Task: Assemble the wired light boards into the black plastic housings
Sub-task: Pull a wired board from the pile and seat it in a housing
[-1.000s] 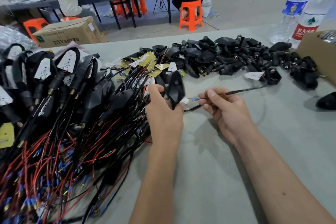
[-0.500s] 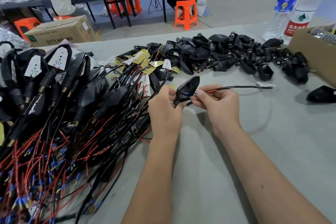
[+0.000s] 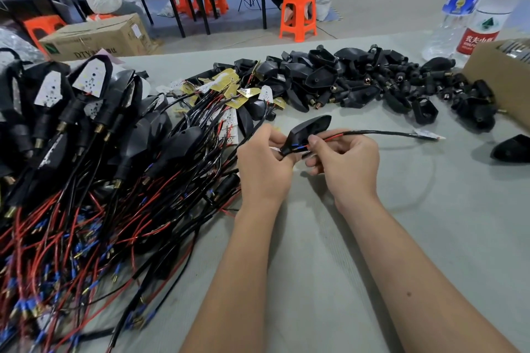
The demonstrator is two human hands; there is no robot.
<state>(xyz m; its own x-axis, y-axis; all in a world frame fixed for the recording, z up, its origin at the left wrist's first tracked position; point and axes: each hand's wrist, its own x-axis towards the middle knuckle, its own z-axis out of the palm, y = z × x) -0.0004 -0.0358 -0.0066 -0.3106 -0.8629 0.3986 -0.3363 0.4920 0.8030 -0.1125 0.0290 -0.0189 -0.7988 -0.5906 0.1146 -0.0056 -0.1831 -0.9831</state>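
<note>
My left hand [image 3: 265, 165] grips a black plastic housing [image 3: 308, 130] by its narrow end, the wide end tilted up to the right. My right hand [image 3: 345, 162] pinches the red and blue wires right where they enter that narrow end. From there a black sheathed cable [image 3: 378, 132] runs right over the table to a small white light board [image 3: 428, 134]. A heap of empty black housings [image 3: 358, 77] lies behind my hands. Loose wired light boards [image 3: 229, 89] with yellow and white faces lie at the heap's left end.
A big pile of assembled housings with red and black leads [image 3: 86, 166] fills the table's left side. One single housing [image 3: 513, 149] lies at the right edge. A cardboard box [image 3: 499, 77] and two water bottles [image 3: 470, 8] stand at the back right. Two people sit at a far table.
My hands came together: the housing tipped from upright to slanting right, and my right hand slid along the cable to the housing's narrow end. The light board trailed after it.
</note>
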